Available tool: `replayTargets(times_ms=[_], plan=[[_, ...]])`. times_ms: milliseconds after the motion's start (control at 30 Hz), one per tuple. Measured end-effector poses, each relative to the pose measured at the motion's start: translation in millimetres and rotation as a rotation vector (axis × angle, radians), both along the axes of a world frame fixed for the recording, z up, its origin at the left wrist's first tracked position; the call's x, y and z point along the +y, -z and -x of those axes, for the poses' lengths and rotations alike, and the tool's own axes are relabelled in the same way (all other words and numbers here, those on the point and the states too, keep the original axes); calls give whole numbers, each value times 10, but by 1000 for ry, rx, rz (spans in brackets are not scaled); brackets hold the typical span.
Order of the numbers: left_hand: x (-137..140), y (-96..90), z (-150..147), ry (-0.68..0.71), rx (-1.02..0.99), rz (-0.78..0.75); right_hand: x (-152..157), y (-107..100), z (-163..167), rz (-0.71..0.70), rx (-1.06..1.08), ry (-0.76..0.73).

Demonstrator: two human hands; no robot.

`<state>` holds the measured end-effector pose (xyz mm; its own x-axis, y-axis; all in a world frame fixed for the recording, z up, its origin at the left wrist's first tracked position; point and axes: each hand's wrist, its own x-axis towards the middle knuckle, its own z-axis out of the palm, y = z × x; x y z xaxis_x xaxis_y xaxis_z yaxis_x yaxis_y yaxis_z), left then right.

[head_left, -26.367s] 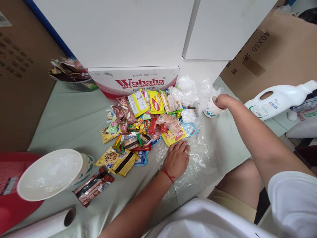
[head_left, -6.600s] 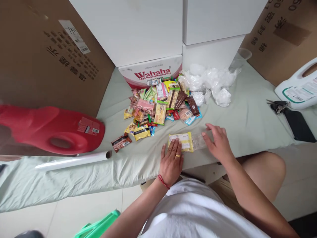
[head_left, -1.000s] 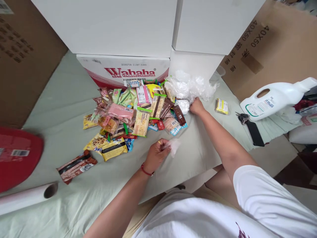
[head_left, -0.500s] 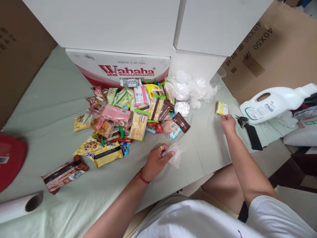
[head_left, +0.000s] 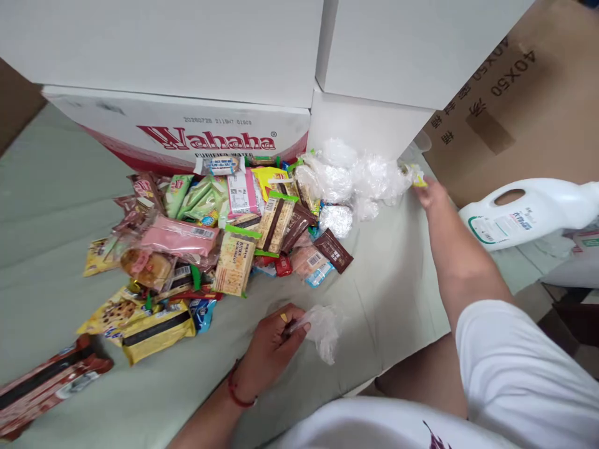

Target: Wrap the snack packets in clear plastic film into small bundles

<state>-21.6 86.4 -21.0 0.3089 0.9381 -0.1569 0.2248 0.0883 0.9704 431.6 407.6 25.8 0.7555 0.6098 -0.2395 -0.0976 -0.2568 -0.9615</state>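
Observation:
My left hand (head_left: 276, 337) is closed on a crumpled clear plastic bag (head_left: 322, 329), low over the cloth in front of the snack pile. Out to the right, my right hand (head_left: 431, 192) has its fingers on a small yellow-labelled packet (head_left: 413, 174), which appears gripped and is partly hidden by the fingers. That packet is at the right end of a heap of crumpled clear plastic bags (head_left: 374, 178). Many wrapped snacks lie left of the heap, among them a soda biscuit packet (head_left: 234, 262), a brown packet (head_left: 333, 249) and a pink packet (head_left: 180, 236).
A Wahaha carton (head_left: 187, 134) and white boxes (head_left: 187, 43) wall off the back. At the right stand a white jug (head_left: 528, 209) lying on its side and a brown cardboard box (head_left: 515, 93). A brown biscuit pack (head_left: 47, 390) lies front left on the cloth.
My right hand has carried the yellow-labelled packet back to the plastic heap. My left hand keeps the clear bag. The view has shifted, so the keys and phone no longer show.

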Motion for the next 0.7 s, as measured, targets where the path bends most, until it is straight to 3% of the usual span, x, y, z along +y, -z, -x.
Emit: replayTargets(times_ms=[100, 200, 300, 400, 533, 600, 700], plan=[[20, 0, 11, -18, -124, 47, 277, -185, 183, -84, 27, -53], [26, 26, 2, -39, -211, 137, 66, -249, 421, -140, 0, -63], [13, 58, -23, -109, -252, 180, -630, -144, 678, -189, -21, -124], [-7, 90, -54, -173, -256, 164, -1648, 40, 1019, -209, -22, -227], [-23, 130, -81, -198, -196, 118, -2938, 208, 1725, -127, 12, -610], [-26, 138, -87, -193, -168, 79, -3317, 237, 2085, -111, 62, -768], [-35, 128, -95, -128, -165, 26, -3480, 226, 2418, -38, 186, -822]])
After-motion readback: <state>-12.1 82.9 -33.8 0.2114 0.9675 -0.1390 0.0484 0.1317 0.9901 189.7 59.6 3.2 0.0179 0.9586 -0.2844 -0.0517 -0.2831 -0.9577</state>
